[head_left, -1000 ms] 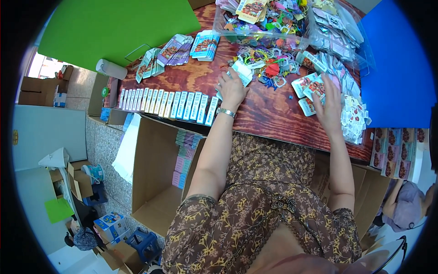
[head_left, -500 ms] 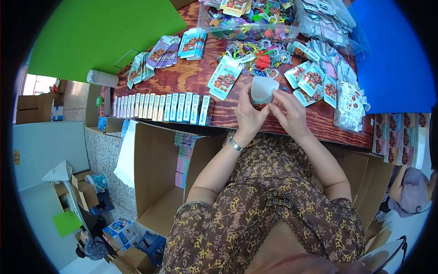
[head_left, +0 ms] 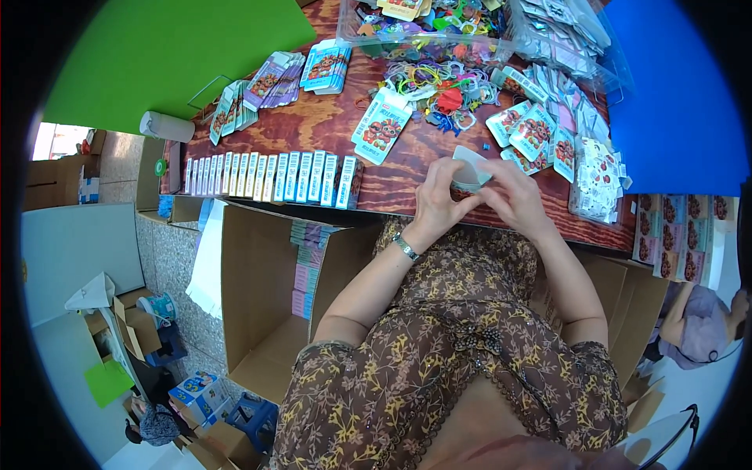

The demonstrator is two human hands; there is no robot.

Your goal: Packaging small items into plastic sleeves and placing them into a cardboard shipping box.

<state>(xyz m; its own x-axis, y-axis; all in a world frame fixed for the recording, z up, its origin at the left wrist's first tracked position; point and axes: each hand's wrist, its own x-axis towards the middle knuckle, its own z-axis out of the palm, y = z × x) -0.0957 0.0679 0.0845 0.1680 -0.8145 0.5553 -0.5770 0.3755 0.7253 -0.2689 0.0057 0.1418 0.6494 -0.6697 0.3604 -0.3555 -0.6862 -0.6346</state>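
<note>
A small paper carton (head_left: 471,171) is held over the front edge of the table, its pale inside facing up at the open top. My left hand (head_left: 437,196) wraps around its left side, with the thumb reaching across the front. From the right, the curled fingers of my right hand (head_left: 517,199) grip the rim, the thumb near the left thumb. Most of the printed outside is hidden by my fingers. Just beyond my left hand lies a flat light-blue carton (head_left: 382,127). Several more flat cartons (head_left: 533,131) are spread beyond my right hand.
Filled-looking cartons stand in a row (head_left: 270,176) along the front edge at left. A clear bin (head_left: 427,48) and a loose heap (head_left: 442,90) hold colourful trinkets. Silvery packets (head_left: 576,110) and a bag of sachets (head_left: 599,180) lie at right. An open cardboard box (head_left: 262,290) stands below.
The carton has come slightly lower and nearer to me. My right fingers have moved up over its rim, and my left fingers have curled further around it.
</note>
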